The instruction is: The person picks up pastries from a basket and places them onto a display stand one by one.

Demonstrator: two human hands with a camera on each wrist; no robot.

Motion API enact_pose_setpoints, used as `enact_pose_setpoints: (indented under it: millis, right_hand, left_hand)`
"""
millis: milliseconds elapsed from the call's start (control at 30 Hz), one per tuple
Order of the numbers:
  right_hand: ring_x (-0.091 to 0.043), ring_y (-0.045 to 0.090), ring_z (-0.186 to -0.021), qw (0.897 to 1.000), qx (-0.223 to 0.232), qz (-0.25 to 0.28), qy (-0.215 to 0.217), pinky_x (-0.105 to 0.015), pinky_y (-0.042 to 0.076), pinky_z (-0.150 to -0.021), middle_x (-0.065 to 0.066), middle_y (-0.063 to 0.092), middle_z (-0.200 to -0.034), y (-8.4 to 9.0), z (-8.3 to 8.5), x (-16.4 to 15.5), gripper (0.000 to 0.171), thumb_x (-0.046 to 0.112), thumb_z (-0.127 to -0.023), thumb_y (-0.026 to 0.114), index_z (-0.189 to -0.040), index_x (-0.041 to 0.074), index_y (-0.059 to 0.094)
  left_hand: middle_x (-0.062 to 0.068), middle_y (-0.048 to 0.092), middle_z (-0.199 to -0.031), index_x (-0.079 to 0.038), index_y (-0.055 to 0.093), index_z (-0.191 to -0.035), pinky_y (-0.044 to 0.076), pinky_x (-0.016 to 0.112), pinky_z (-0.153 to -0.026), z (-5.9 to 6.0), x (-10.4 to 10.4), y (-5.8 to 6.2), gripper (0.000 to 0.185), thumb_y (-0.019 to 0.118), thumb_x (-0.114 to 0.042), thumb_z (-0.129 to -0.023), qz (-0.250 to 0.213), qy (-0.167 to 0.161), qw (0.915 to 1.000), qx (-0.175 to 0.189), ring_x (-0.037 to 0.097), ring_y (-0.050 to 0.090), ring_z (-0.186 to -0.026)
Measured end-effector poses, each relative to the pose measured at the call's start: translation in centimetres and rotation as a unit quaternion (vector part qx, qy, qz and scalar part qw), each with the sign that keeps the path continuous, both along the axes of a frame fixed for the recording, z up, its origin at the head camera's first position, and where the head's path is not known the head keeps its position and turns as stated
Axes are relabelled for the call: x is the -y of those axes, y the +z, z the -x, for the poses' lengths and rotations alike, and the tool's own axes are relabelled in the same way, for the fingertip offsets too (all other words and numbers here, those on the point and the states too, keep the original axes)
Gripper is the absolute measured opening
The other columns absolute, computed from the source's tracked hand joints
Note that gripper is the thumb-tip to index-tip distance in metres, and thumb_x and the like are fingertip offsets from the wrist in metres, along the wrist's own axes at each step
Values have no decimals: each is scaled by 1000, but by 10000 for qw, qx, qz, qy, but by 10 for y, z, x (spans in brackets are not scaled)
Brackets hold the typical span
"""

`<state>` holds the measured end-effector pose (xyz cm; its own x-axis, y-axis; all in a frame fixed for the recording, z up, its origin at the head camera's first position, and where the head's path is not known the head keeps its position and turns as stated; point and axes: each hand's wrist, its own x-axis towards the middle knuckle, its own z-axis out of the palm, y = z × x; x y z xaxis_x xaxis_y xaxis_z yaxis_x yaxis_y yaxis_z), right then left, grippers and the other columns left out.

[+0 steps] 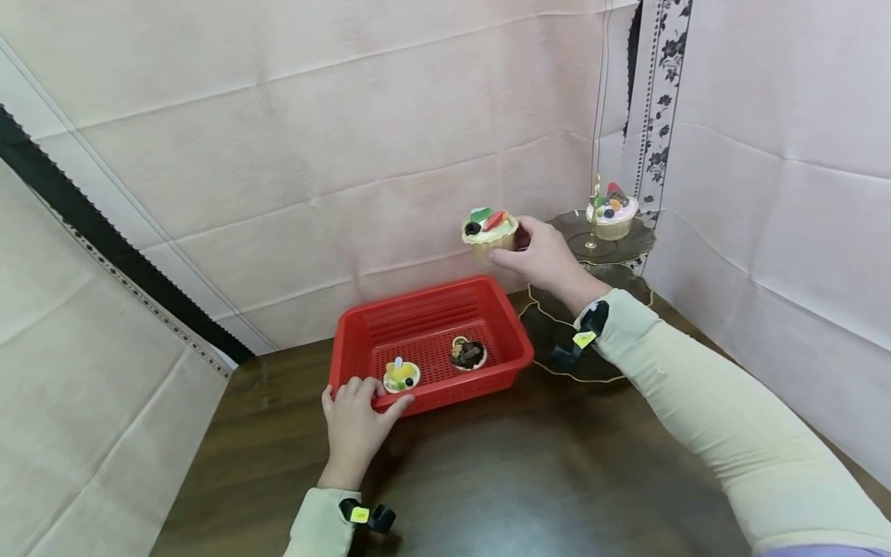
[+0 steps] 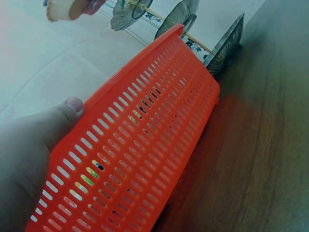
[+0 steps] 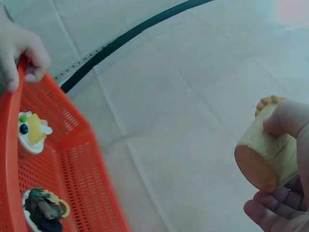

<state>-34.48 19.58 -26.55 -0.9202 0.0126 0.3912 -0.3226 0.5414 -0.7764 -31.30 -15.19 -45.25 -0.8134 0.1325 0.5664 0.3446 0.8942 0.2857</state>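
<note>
My right hand (image 1: pixel 553 259) grips a cupcake (image 1: pixel 490 232) in a pale wrapper, held in the air above the back right of a red plastic basket (image 1: pixel 431 396). Its white cream top carries red, green and dark fruit pieces. With thumb and fingers, my left hand (image 1: pixel 358 422) pinches the basket's near left rim. Inside the basket sit a yellow-fruit cupcake (image 1: pixel 401 376), close to that hand, and a dark chocolate-topped cupcake (image 1: pixel 468 354) farther right. In the right wrist view, the held cupcake (image 3: pixel 263 150) shows its brown base, thumb against its side.
Behind my right forearm stands a tiered dark glass stand (image 1: pixel 629 246) with gold edging and a gold post. Another fruit-topped cupcake (image 1: pixel 612 216) sits on its top tier. Pale cloth walls (image 1: pixel 390 155) enclose the wooden table (image 1: pixel 487 480) at the back and sides.
</note>
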Motion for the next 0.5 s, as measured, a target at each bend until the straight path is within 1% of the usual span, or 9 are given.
enact_pose_setpoints:
  millis: [167, 233, 300, 400, 500]
  right_hand:
    - [-27, 60, -110, 9992, -188, 91, -328, -43, 50, -93, -16, 65, -126, 9, -10, -13, 62, 30, -86, 78, -136, 2, 55]
    - [-26, 59, -109, 9987, -197, 144, -447, -42, 50, -92, -15, 64, -127, 11, -13, -19, 61, 32, -86, 77, -136, 2, 56]
    - [-25, 59, -108, 9980, -160, 176, -581, -41, 50, -90, -15, 64, -126, 11, -15, -26, 60, 35, -87, 76, -134, 3, 57]
    - [-24, 58, -102, 9967, -39, 189, -787, -38, 50, -84, -14, 65, -121, 9, -18, -37, 57, 40, -89, 74, -129, 3, 59]
    - [-24, 57, -99, 9954, 85, 215, -929, -35, 48, -80, -15, 65, -116, 6, -21, -45, 57, 44, -90, 72, -126, 2, 60]
  left_hand:
    - [3, 55, -79, -16, 56, -82, 21, 70, -110, -1, 0, 2, 51, 80, -61, -78, -11, 17, 10000, -12, 27, 56, -84]
    - [3, 56, -80, -15, 57, -82, 21, 71, -110, -1, 0, 2, 51, 80, -61, -78, 10, 28, 10000, -20, 27, 56, -84]
    - [3, 56, -79, -15, 57, -82, 22, 71, -109, -1, 0, 2, 51, 80, -60, -78, 39, 31, 10000, -43, 28, 57, -85]
    - [3, 55, -79, -15, 57, -82, 22, 71, -109, 0, 0, 1, 51, 80, -61, -78, 57, 14, 10000, -77, 28, 57, -84]
    - [3, 55, -78, -15, 56, -81, 22, 71, -109, 0, -1, 0, 51, 80, -61, -78, 51, -13, 9999, -106, 28, 57, -84]
